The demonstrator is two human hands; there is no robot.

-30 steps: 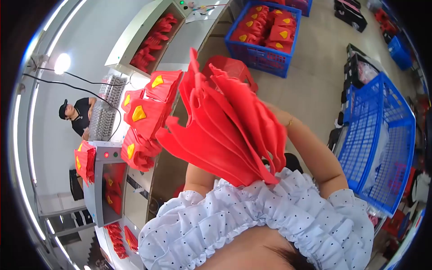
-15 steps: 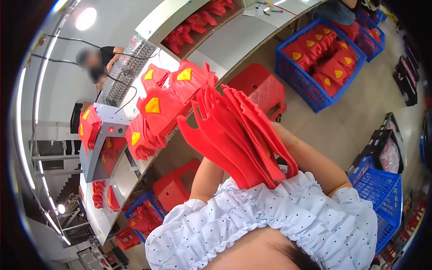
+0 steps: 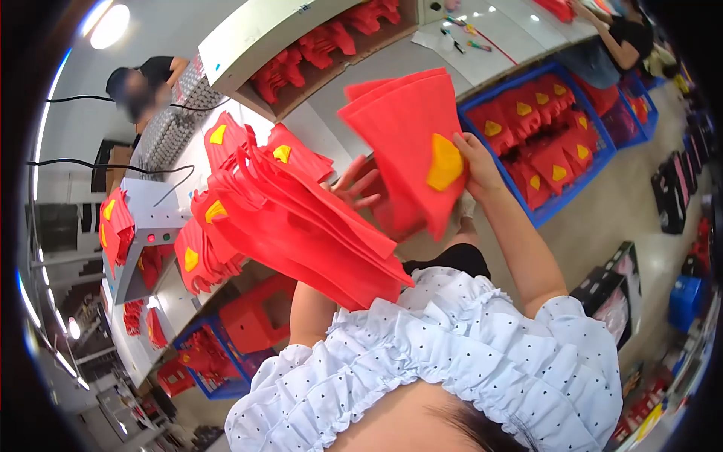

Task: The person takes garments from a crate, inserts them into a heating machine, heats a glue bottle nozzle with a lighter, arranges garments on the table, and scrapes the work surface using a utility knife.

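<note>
My right hand (image 3: 480,167) is closed on the edge of a few flat red foam-like pieces (image 3: 403,124), held up in front of me. The foremost carries a yellow patch (image 3: 445,163). My left hand (image 3: 352,185) has its fingers spread, just left of those pieces and not gripping them. A thick stack of red pieces (image 3: 309,226) leans across my left forearm, its lower end against my chest; the forearm is partly hidden beneath it. More red pieces with yellow patches (image 3: 216,211) lie in piles on the white table behind the stack.
A grey machine (image 3: 154,218) with lit buttons stands on the table at left. A blue crate (image 3: 536,215) of red pieces sits on the floor at right. Red stools (image 3: 252,320) are below the table. Two other people (image 3: 143,87) (image 3: 629,41) are at the tables.
The stack has swung left onto my left forearm. My right hand has come into view with a few red pieces apart from the stack, and my left fingers now show, spread.
</note>
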